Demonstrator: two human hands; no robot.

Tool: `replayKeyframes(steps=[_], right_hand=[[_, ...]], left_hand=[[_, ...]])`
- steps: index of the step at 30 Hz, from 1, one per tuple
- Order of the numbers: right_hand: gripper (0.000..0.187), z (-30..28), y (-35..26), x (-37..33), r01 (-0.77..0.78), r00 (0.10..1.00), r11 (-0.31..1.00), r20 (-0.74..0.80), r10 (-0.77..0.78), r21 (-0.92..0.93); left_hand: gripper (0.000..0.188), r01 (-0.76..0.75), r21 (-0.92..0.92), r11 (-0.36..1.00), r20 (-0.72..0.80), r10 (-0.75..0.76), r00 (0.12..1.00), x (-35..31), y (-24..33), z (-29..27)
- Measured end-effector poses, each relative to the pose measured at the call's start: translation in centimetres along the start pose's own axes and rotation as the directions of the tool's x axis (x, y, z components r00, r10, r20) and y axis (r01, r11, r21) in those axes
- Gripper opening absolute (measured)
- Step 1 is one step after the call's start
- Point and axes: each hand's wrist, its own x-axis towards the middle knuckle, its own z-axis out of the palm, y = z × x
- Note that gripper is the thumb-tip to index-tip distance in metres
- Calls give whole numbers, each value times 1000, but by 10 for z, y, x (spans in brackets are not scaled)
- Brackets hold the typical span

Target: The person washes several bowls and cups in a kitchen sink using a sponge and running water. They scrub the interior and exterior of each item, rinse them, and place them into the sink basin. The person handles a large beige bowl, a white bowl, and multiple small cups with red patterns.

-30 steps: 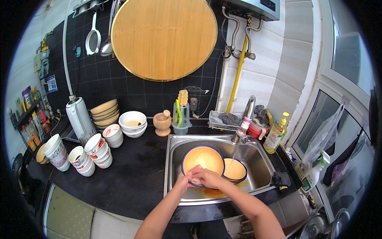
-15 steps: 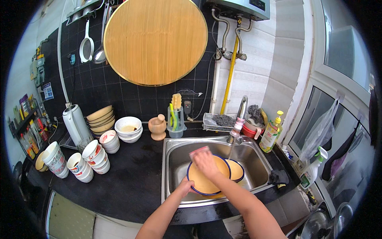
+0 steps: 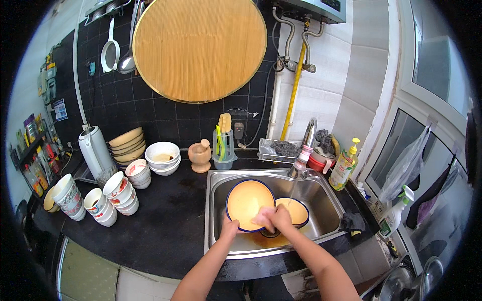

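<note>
My left hand (image 3: 230,227) grips the lower left edge of a yellow bowl (image 3: 248,200) with a dark blue rim, tilted up over the sink (image 3: 213,200). In my right hand (image 3: 281,218) a pink cloth (image 3: 263,217) is bunched up, pressed on the bowl's inside near its lower right rim. Behind that hand a second yellow bowl (image 3: 298,209) with a blue rim rests in the basin. A thin stream of water runs from the faucet (image 3: 304,155) toward it. Brownish water (image 3: 266,241) lies on the sink bottom.
Left on the black counter (image 3: 165,220) stand stacked small bowls (image 3: 121,192), white bowls (image 3: 163,159), yellowish bowls (image 3: 126,143) and a kettle (image 3: 95,153). A wooden mortar (image 3: 200,158) and utensil holder (image 3: 224,153) sit behind the sink. A soap bottle (image 3: 343,168) stands at its right.
My right hand has wiped with the pink cloth from the bowl's upper left down to its lower right. The held bowl has shifted up and left and tilted more, uncovering more of the second bowl.
</note>
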Motion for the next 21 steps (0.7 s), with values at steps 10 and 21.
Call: replayKeyframes(steps=[10, 21], right_hand=[[29, -14, -75, 28, 621, 600, 683, -327, -730, -383], [26, 29, -54, -23, 665, 692, 697, 131, -710, 267]], left_hand=[[61, 251, 35, 967, 312, -250, 917, -5, 1, 1], [68, 133, -160, 978, 273, -86, 958, 2, -5, -10]])
